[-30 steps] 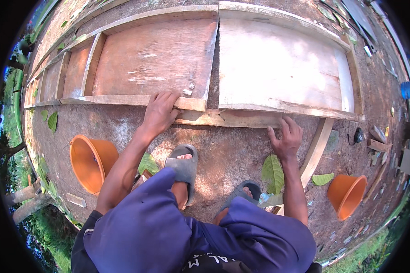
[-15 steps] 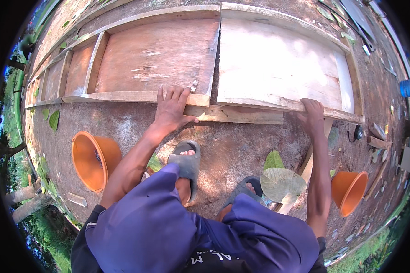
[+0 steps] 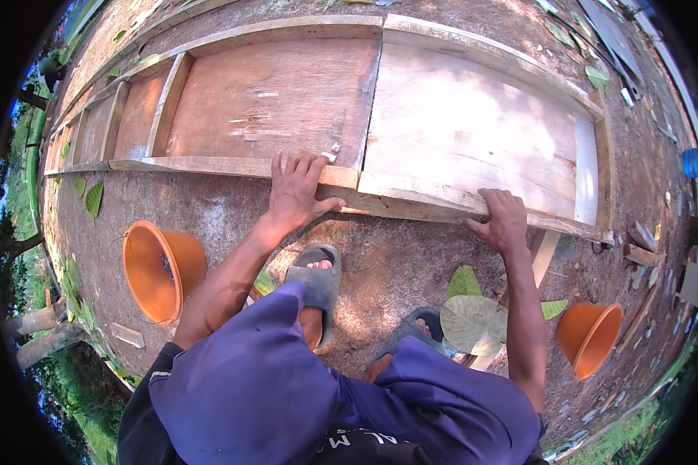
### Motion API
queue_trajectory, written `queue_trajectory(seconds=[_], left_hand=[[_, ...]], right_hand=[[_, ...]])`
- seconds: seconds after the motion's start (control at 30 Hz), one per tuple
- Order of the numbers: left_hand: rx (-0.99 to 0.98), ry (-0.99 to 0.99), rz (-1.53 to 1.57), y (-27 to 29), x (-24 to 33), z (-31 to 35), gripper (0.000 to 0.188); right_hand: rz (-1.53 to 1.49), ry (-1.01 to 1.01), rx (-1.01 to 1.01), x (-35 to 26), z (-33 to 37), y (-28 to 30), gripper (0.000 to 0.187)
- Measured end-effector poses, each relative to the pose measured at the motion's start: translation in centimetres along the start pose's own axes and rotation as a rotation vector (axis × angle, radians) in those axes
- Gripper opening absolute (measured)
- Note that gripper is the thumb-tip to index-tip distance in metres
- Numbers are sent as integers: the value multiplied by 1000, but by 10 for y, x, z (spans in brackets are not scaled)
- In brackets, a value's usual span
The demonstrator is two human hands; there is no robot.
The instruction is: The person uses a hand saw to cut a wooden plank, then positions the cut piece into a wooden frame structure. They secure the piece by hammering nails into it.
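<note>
Head view, from where I'm standing: left hand (image 3: 296,190) has its fingers spread over the near edge of the reddish wooden frame (image 3: 271,101). Right hand (image 3: 504,221) has its fingers bunched over the pale frame's (image 3: 465,116) near edge; can't tell if they're pinching it. Both frames lie side by side just past the fingers. Orange bucket (image 3: 180,267) left of the left fingers, second bucket (image 3: 585,335) out right of the others.

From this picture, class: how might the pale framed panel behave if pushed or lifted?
The pale framed panel would probably stay stiff, since timber strips edge its sheet. Its broad spread suggests it may be awkward, perhaps heavy, to lift from one side. Being flat, it would likely slide rather than roll.
</note>
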State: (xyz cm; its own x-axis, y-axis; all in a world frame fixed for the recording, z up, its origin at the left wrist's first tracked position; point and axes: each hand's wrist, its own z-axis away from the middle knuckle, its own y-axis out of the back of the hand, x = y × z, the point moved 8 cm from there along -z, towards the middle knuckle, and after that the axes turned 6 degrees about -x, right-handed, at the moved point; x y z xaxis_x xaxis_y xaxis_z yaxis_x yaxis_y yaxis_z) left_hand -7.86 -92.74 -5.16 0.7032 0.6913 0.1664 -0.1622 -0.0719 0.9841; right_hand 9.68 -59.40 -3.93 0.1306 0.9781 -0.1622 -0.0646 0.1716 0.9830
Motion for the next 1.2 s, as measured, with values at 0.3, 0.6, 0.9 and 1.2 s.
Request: queue_trajectory(seconds=[0.3,0.6,0.9,1.2], left_hand=[[93,-44,74,4,-11,-1,90],[246,-105,32,6,12,-4,84],[106,-198,103,8,29,-19,71],[156,-220,54,0,32,-29,57]], right_hand=[[15,-34,56,-5,-1,-6,70],[-65,119,191,-50,-12,2,73],[-49,8,94,-48,-24,-15,66],[-104,51,201,-46,-29,-15,57]])
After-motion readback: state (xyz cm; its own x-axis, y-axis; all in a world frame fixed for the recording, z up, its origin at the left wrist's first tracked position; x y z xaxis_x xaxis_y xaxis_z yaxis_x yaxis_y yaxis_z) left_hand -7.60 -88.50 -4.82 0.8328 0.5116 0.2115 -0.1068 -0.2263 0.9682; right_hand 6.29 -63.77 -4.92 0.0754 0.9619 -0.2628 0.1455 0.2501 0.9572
